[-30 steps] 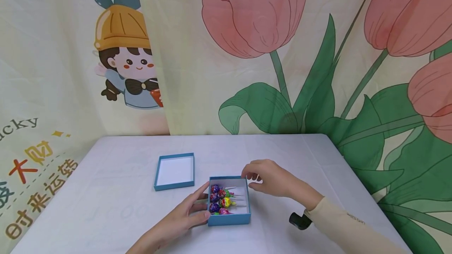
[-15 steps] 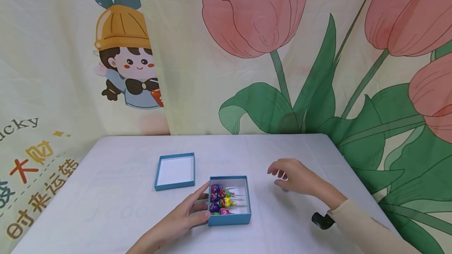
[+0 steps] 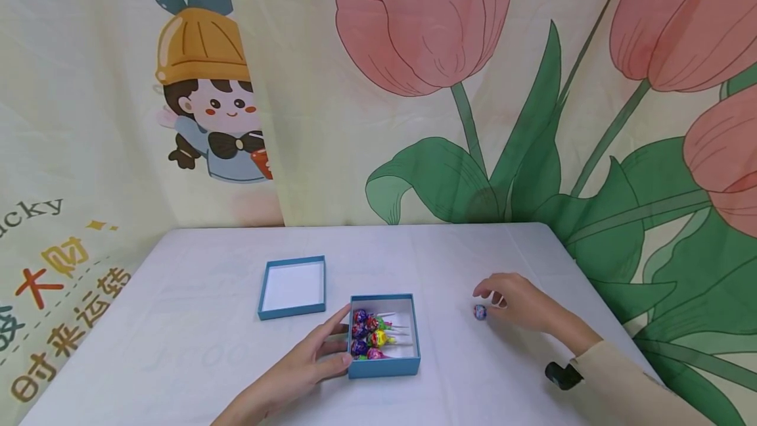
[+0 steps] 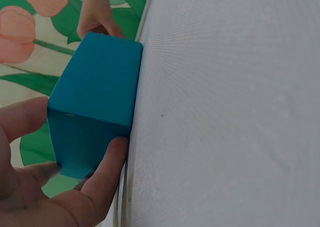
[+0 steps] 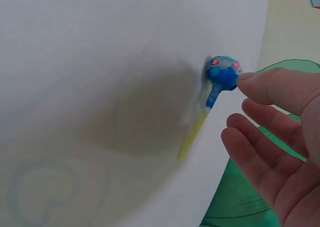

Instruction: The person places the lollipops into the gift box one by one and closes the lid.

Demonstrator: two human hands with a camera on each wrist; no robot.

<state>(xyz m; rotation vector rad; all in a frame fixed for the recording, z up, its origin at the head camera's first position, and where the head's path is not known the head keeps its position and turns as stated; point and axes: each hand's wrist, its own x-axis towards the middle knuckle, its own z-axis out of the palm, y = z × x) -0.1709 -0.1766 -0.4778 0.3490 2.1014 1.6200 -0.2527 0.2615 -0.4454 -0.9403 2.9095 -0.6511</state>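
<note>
My left hand (image 3: 319,354) steadies the open blue box (image 3: 387,368) at its left side, fingertips and thumb against the wall; in the left wrist view the fingers (image 4: 97,184) lie along that wall. Inside are several lollipops (image 3: 369,334) in shiny coloured wrappers, white sticks pointing right. To the right, a single blue-wrapped lollipop (image 5: 223,74) with a yellow stick (image 5: 192,137) lies on the white table. Beside it is my right hand (image 3: 520,301), fingers loosely bent. Its thumb tip (image 5: 247,79) overlaps the candy's edge in the right wrist view; contact cannot be told.
A shallow blue lid (image 3: 292,286), white inside, lies left of and behind the box. The white table (image 3: 177,321) ends at a printed cloth backdrop (image 3: 313,84). A black device (image 3: 563,375) is strapped at the right wrist.
My right hand has moved right from the box's right edge to the blue lollipop, which has come into view beside it. The left hand and the box have stayed in place.
</note>
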